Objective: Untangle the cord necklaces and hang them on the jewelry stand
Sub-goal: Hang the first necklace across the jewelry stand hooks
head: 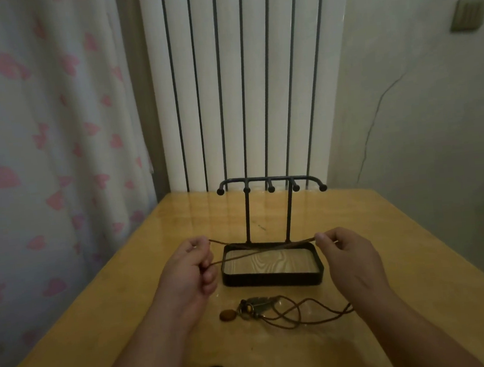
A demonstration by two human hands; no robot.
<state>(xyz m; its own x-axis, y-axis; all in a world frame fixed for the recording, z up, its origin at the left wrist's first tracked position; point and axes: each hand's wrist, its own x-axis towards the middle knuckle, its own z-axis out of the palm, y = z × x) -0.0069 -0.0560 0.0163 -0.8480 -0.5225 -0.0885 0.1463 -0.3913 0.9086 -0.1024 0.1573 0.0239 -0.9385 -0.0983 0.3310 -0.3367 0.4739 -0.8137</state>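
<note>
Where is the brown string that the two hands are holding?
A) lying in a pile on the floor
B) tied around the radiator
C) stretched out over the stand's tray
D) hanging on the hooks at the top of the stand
C: the cord runs taut from the left hand to the right hand, crossing above the tray of the jewelry stand, and the hooks hold nothing.
</note>
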